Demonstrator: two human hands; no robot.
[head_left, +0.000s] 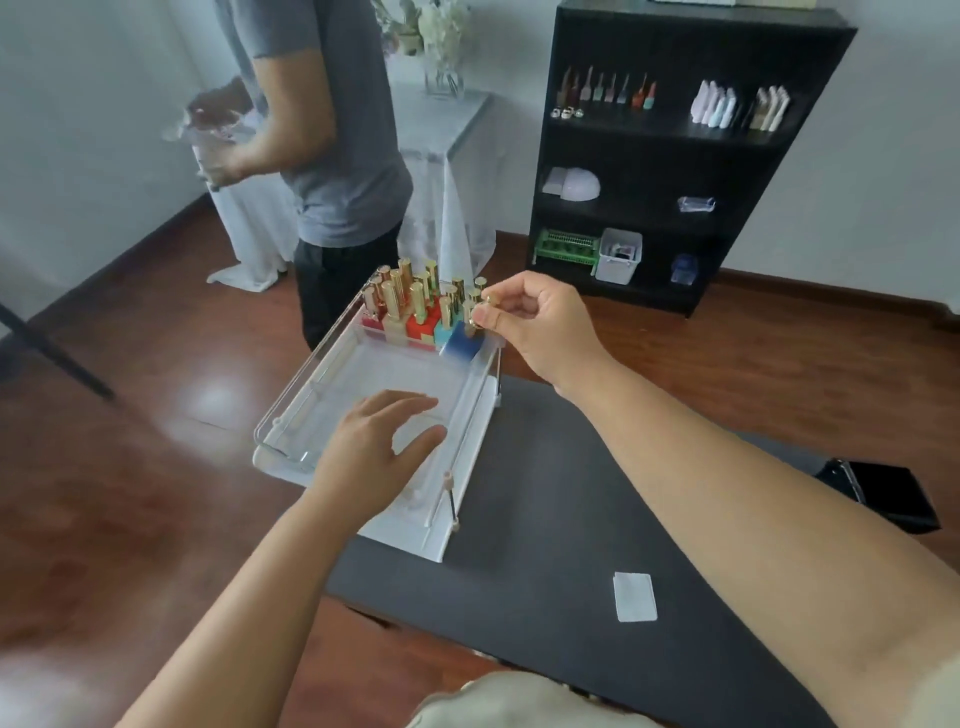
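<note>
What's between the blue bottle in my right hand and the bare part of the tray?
Nothing visible: the tray floor just in front of the blue nail polish bottle is bare. The left hand is over the near end only.

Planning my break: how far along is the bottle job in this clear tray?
Done: a cluster of gold-capped bottles stands at the far end of the clear tray. In hand: the right hand pinches the cap of the blue bottle at the cluster's edge; the left hand lies open over the tray. Left: most of its floor is bare.
</note>
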